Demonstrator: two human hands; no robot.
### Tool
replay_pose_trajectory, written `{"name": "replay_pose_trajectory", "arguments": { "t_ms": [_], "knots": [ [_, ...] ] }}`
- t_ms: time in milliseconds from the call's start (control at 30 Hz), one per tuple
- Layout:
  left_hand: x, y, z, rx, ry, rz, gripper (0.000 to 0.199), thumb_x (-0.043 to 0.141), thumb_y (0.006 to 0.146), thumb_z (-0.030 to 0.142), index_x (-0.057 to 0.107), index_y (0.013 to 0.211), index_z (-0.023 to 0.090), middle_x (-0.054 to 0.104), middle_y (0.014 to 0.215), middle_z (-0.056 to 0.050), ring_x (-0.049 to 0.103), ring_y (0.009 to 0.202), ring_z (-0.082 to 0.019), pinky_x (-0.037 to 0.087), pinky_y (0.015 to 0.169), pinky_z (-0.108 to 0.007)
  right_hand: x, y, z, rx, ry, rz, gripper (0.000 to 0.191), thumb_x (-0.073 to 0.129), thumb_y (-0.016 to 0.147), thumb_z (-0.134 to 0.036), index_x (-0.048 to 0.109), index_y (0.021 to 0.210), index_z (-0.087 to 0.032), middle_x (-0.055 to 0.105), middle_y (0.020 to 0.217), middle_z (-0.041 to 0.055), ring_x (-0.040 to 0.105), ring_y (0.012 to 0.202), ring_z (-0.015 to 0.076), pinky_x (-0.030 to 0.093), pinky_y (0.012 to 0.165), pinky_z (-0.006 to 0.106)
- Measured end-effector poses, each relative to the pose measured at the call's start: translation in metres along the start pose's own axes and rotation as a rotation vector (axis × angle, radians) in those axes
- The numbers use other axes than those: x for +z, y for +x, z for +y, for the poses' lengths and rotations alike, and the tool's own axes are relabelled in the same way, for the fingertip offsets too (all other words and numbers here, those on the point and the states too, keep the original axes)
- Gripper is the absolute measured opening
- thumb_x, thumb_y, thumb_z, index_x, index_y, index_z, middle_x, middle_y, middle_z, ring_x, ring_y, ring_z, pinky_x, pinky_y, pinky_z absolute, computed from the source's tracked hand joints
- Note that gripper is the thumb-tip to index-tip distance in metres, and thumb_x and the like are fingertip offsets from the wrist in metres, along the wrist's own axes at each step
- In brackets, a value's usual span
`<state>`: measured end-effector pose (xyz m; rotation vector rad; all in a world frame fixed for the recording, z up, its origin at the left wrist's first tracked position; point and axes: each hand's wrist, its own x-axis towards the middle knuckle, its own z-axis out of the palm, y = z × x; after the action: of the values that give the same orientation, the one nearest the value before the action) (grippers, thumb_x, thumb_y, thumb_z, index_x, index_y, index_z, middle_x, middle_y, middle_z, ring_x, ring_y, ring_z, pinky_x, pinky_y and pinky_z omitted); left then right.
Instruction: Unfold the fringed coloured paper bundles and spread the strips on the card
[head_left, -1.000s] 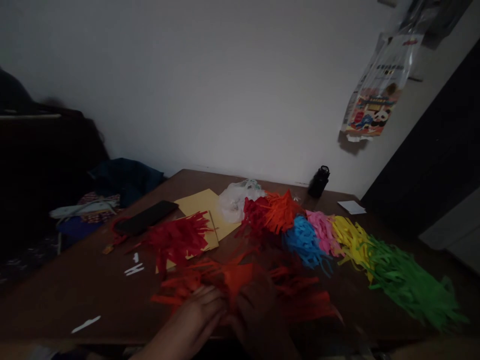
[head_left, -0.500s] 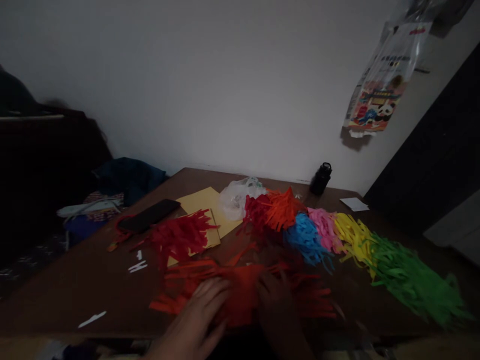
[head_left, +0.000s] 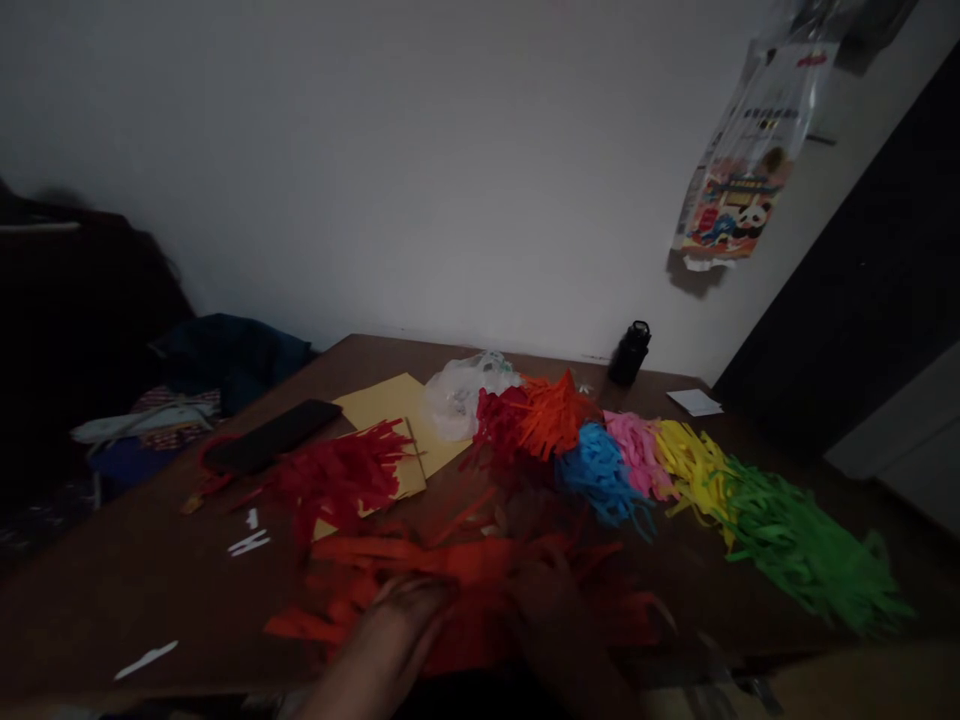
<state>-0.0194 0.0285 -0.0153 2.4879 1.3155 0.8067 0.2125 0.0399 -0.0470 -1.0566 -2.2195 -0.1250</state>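
An orange-red sheet of fringed paper (head_left: 472,640) lies at the front of the table, its cut strips spreading out to both sides. My left hand (head_left: 409,615) rests on its left part with the fingers bent down and gripping the paper. On the right part, my right hand (head_left: 541,590) is dark and blurred, its fingers curled onto the same sheet. Just behind the hands are a bundle of red fringed paper (head_left: 337,475) and an orange fringed bunch (head_left: 551,415).
Blue (head_left: 600,475), pink (head_left: 637,450), yellow (head_left: 694,465) and green (head_left: 810,550) fringed paper run rightward. Behind lie yellow paper (head_left: 442,445), a clear plastic bag (head_left: 461,395), a dark phone-like slab (head_left: 274,437), a black bottle (head_left: 628,355) and a white card (head_left: 694,402). White scraps (head_left: 146,660) lie left.
The view has shifted slightly, so the table's things sit further left. My left hand's fingers have gone from stretched over the paper to curled in on it.
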Motion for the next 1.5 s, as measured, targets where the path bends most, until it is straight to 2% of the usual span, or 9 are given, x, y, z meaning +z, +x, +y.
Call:
{"name": "replay_pose_trajectory", "arguments": {
  "t_ms": [200, 433, 533, 667, 867, 1033, 1167, 1300, 1500],
  "knots": [
    [-0.012, 0.024, 0.005, -0.267, 0.11, -0.163, 0.031, 0.039, 0.094, 0.021, 0.067, 0.082, 0.021, 0.076, 0.081, -0.007, 0.071, 0.08, -0.022, 0.051, 0.074, -0.03, 0.002, 0.018, -0.004, 0.287, -0.043, 0.018, 0.019, 0.052, 0.079, -0.003, 0.061, 0.08, -0.021, 0.066, 0.075, 0.002, 0.059, 0.073, 0.0204, 0.037, 0.077, 0.035],
    [-0.018, 0.043, 0.013, -0.394, 0.274, -0.348, 0.029, 0.037, 0.094, 0.019, 0.066, 0.099, 0.017, 0.078, 0.09, -0.012, 0.073, 0.088, -0.028, 0.047, 0.081, -0.038, 0.008, 0.032, -0.005, 0.327, -0.288, -0.148, 0.014, 0.053, 0.083, -0.008, 0.062, 0.081, -0.018, 0.066, 0.076, 0.0085, 0.058, 0.072, 0.0261, 0.037, 0.076, 0.043],
    [-0.017, 0.046, 0.012, -0.408, 0.266, -0.35, 0.031, 0.039, 0.094, 0.018, 0.064, 0.111, 0.018, 0.077, 0.098, -0.013, 0.072, 0.094, -0.028, 0.049, 0.08, -0.037, 0.002, 0.035, -0.004, 0.348, -0.349, -0.086, 0.015, 0.056, 0.082, -0.007, 0.065, 0.089, -0.017, 0.066, 0.082, 0.0111, 0.056, 0.078, 0.0283, 0.037, 0.079, 0.047],
    [-0.014, 0.048, 0.012, -0.408, 0.248, -0.353, 0.031, 0.042, 0.093, 0.018, 0.064, 0.114, 0.017, 0.077, 0.1, -0.014, 0.071, 0.097, -0.029, 0.05, 0.081, -0.037, -0.01, 0.036, -0.009, 0.17, -0.236, 0.084, 0.019, 0.057, 0.085, -0.006, 0.065, 0.098, -0.018, 0.064, 0.099, 0.0098, 0.054, 0.095, 0.0258, 0.034, 0.094, 0.049],
    [-0.018, 0.053, 0.0, -0.421, 0.229, -0.372, 0.029, 0.043, 0.092, 0.019, 0.065, 0.11, 0.018, 0.077, 0.097, -0.013, 0.073, 0.091, -0.026, 0.05, 0.074, -0.032, 0.0, 0.032, -0.019, -0.106, -0.128, -0.174, 0.017, 0.068, 0.086, -0.016, 0.06, 0.071, -0.018, 0.059, 0.076, 0.0015, 0.054, 0.078, 0.0176, 0.043, 0.081, 0.033],
    [-0.053, 0.056, -0.023, -0.459, 0.289, -0.309, 0.026, 0.042, 0.091, 0.018, 0.064, 0.105, 0.015, 0.073, 0.102, -0.016, 0.07, 0.093, -0.028, 0.049, 0.076, -0.034, 0.014, 0.029, -0.015, -0.186, -0.201, -0.188, 0.018, 0.073, 0.081, -0.016, 0.061, 0.068, -0.016, 0.057, 0.069, 0.003, 0.052, 0.073, 0.0191, 0.045, 0.077, 0.033],
    [-0.064, 0.05, -0.003, -0.242, 0.312, -0.143, 0.025, 0.042, 0.092, 0.019, 0.065, 0.099, 0.015, 0.068, 0.105, -0.014, 0.062, 0.097, -0.029, 0.047, 0.085, -0.041, 0.011, 0.03, -0.015, -0.187, -0.213, -0.147, 0.021, 0.069, 0.083, -0.016, 0.059, 0.066, -0.017, 0.056, 0.065, 0.0021, 0.051, 0.069, 0.0195, 0.044, 0.08, 0.037],
    [-0.035, 0.04, 0.027, 0.117, 0.183, -0.145, 0.031, 0.048, 0.085, 0.009, 0.063, 0.108, 0.022, 0.066, 0.11, -0.008, 0.057, 0.102, -0.026, 0.042, 0.09, -0.043, 0.004, 0.032, -0.015, -0.054, -0.078, -0.026, 0.016, 0.057, 0.093, -0.017, 0.064, 0.079, -0.018, 0.062, 0.075, 0.0034, 0.055, 0.074, 0.0193, 0.043, 0.079, 0.036],
    [0.003, 0.039, 0.01, 0.098, 0.326, -0.154, 0.017, 0.056, 0.084, 0.006, 0.067, 0.088, 0.019, 0.067, 0.092, -0.007, 0.055, 0.09, -0.025, 0.035, 0.088, -0.045, -0.004, 0.028, -0.017, -0.018, 0.003, 0.079, 0.029, 0.038, 0.098, -0.015, 0.058, 0.077, -0.018, 0.062, 0.074, 0.0038, 0.057, 0.076, 0.0196, 0.04, 0.09, 0.042]
  ]
}}
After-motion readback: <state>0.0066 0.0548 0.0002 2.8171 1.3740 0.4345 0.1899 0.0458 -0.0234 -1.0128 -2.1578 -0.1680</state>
